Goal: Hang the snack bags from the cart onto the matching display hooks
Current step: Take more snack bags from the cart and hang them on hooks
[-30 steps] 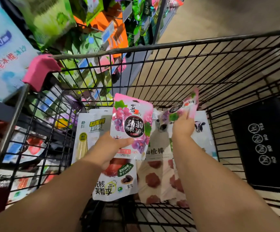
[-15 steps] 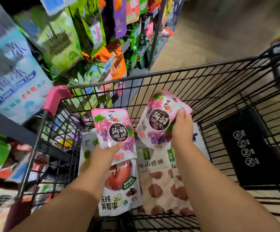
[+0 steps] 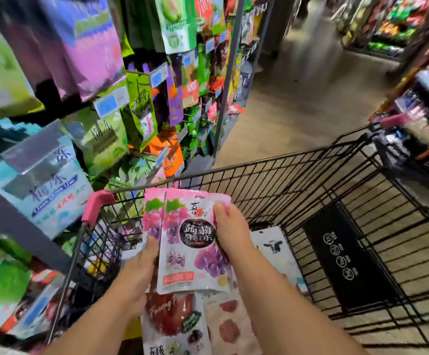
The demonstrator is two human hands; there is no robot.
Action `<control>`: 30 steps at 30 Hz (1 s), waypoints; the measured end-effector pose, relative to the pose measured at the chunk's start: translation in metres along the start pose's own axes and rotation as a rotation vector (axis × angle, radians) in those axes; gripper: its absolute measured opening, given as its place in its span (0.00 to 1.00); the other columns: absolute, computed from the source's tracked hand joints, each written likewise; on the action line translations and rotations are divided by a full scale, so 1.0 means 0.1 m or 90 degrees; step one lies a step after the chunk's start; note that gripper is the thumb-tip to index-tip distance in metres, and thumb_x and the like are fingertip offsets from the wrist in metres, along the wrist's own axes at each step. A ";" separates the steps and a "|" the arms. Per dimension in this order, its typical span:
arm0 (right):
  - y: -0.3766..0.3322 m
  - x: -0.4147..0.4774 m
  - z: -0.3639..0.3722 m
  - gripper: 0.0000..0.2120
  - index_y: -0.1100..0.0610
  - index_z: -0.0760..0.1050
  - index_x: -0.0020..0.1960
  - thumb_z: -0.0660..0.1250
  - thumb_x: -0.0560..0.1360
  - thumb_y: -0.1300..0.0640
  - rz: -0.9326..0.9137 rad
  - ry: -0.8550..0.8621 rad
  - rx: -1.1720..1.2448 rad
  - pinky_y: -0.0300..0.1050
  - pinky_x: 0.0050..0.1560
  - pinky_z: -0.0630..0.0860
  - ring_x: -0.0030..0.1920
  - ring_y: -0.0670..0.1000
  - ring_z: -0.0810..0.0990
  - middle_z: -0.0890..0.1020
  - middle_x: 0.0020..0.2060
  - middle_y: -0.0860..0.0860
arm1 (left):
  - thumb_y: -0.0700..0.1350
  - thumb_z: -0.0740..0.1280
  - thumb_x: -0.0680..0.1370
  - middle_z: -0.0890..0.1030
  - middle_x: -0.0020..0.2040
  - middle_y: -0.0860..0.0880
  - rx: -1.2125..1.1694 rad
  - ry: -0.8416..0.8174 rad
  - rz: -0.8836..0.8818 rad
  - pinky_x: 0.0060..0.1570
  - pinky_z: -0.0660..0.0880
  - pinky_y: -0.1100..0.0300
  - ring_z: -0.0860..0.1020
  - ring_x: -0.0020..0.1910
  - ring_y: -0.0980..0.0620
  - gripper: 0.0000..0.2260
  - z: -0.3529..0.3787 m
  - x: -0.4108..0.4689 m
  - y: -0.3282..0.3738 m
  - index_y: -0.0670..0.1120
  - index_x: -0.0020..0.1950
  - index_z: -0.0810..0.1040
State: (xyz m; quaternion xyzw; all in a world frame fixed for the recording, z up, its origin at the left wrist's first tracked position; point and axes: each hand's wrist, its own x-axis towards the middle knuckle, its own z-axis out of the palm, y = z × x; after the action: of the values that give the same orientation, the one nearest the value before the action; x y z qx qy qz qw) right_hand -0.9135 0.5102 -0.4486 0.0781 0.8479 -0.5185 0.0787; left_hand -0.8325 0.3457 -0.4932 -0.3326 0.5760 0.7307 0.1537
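Two pink grape-jelly bags are stacked together over the black wire cart. The front bag overlaps the rear bag, whose left strip shows behind it. My left hand grips the stack at its left edge, thumb on the front. My right hand holds the right edge, thumb near the top. Below them in the cart lie a red plum bag, a hawthorn-stick bag and a white cow-print bag.
A display rack of hanging snack bags with blue price tags fills the left side, close to the cart's pink corner guard. An open aisle floor runs ahead. More shelves stand at the right.
My right hand brought its pink bag left and laid it over the bag in my left hand. Both hands rose, and the view tilted up toward the rack and aisle.
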 end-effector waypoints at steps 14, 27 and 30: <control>-1.09 -0.63 -0.23 0.14 0.56 0.71 0.42 0.56 0.80 0.48 -0.098 -0.050 0.080 0.43 0.41 0.68 0.45 0.53 0.75 0.78 0.42 0.54 | 0.60 0.65 0.71 0.83 0.52 0.41 -0.060 -0.128 0.142 0.62 0.68 0.50 0.79 0.53 0.43 0.31 -0.15 -1.00 0.69 0.38 0.63 0.77; -1.87 -1.12 0.22 0.18 0.66 0.76 0.49 0.63 0.80 0.50 -0.354 -0.115 0.156 0.47 0.44 0.71 0.43 0.55 0.76 0.79 0.41 0.59 | 0.51 0.71 0.72 0.85 0.52 0.46 -0.144 0.059 0.369 0.63 0.72 0.44 0.81 0.56 0.44 0.14 -0.76 -1.83 1.27 0.47 0.54 0.82; -2.00 -1.23 0.29 0.15 0.59 0.72 0.38 0.64 0.79 0.50 -0.349 -0.199 0.184 0.44 0.38 0.67 0.38 0.50 0.71 0.73 0.34 0.52 | 0.54 0.71 0.75 0.86 0.48 0.47 -0.126 0.178 0.392 0.58 0.74 0.49 0.81 0.52 0.46 0.10 -0.89 -1.93 1.26 0.48 0.49 0.82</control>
State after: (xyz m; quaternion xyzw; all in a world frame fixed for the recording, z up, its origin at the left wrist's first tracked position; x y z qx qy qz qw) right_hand -0.8343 0.3881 -0.2622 -0.2227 0.7328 -0.6407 0.0530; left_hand -0.7405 0.2559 -0.2824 -0.2535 0.5912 0.7424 -0.1874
